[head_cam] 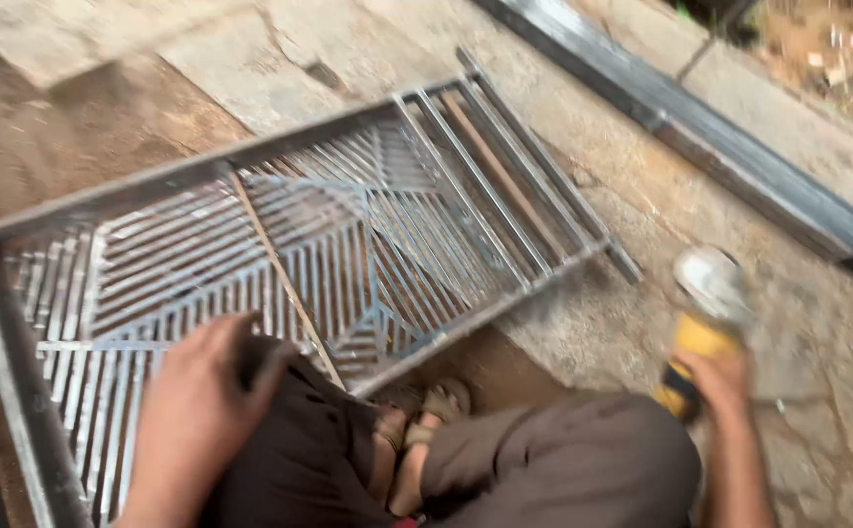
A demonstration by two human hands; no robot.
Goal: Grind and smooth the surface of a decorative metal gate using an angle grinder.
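Nearest, at seven o'clock, the left hand (pixel 195 411) rests on the person's knee, fingers loosely curled around nothing. At four o'clock the right hand (pixel 715 383) grips a blurred yellow-bodied angle grinder (pixel 702 315) above the stone floor (pixel 739 244). Farther, towards ten o'clock, lies the grey welded steel grille panel (pixel 280 244); long steel channel bars (pixel 739 156) lie at one o'clock.
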